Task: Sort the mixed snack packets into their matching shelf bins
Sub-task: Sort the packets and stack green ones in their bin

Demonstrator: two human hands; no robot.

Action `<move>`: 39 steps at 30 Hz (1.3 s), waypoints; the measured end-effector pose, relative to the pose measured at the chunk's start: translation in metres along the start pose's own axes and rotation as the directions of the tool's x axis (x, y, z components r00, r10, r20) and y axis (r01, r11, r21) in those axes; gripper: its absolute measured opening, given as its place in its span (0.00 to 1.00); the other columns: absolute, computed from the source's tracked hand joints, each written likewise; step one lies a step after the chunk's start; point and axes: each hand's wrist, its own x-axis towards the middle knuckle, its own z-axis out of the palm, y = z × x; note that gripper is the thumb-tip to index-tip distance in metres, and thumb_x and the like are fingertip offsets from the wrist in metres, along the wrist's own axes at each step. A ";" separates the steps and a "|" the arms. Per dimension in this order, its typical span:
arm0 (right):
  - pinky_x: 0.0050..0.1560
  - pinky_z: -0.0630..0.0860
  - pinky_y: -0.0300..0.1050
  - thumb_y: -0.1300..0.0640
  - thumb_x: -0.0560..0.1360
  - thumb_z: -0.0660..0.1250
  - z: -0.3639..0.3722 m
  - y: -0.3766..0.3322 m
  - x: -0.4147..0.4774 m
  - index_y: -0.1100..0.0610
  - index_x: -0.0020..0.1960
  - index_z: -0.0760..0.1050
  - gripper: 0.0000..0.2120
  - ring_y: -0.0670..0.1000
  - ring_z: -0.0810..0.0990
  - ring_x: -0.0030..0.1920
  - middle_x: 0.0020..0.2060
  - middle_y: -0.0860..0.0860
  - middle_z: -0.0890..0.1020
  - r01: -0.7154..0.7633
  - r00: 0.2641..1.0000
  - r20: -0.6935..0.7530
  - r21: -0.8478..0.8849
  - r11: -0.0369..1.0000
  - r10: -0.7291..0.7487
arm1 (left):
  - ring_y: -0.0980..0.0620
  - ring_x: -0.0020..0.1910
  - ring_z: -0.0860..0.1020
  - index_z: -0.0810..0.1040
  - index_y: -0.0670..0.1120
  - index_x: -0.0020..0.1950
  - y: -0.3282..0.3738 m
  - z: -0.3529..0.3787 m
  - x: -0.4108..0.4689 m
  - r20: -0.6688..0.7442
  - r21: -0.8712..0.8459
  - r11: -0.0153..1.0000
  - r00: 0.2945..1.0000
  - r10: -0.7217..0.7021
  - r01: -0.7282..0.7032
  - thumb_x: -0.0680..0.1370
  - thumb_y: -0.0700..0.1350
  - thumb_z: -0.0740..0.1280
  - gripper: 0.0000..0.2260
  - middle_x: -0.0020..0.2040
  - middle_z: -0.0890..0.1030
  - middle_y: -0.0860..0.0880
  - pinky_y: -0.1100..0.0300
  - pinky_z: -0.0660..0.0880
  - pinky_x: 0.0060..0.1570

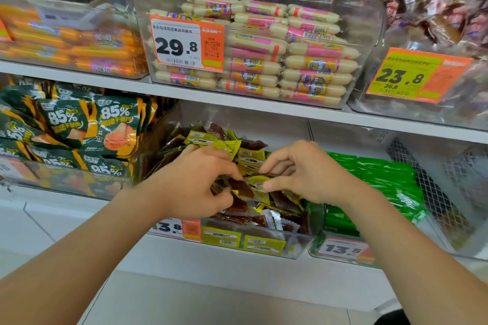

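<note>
Only hands and forearms showed of the person. The left hand [195, 182] and right hand [303, 174], in front of the clear bin [295, 250] of yellow packets [248, 157], were bare, with short, plain nails. Below that bin, the left forearm [105, 240] and right forearm [396, 232] were uncovered from wrist to frame edge. A dark patch [393, 319] lay below and right of the bin, perhaps clothing; it was too small to tell.

An orange 29.8 price tag [187, 43] and a 23.8 price tag [414, 75] sit above; wire mesh [433, 192] stands lower right.
</note>
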 end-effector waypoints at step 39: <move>0.61 0.68 0.57 0.52 0.75 0.70 0.044 -0.027 0.044 0.54 0.43 0.72 0.09 0.60 0.75 0.58 0.46 0.53 0.79 -0.330 0.937 -0.294 -0.582 0.743 0.186 | 0.41 0.54 0.78 0.71 0.50 0.56 -0.024 0.007 0.021 -0.387 0.394 0.828 0.889 -0.244 0.399 0.75 0.52 0.73 0.16 0.48 0.84 0.49 0.44 0.67 0.55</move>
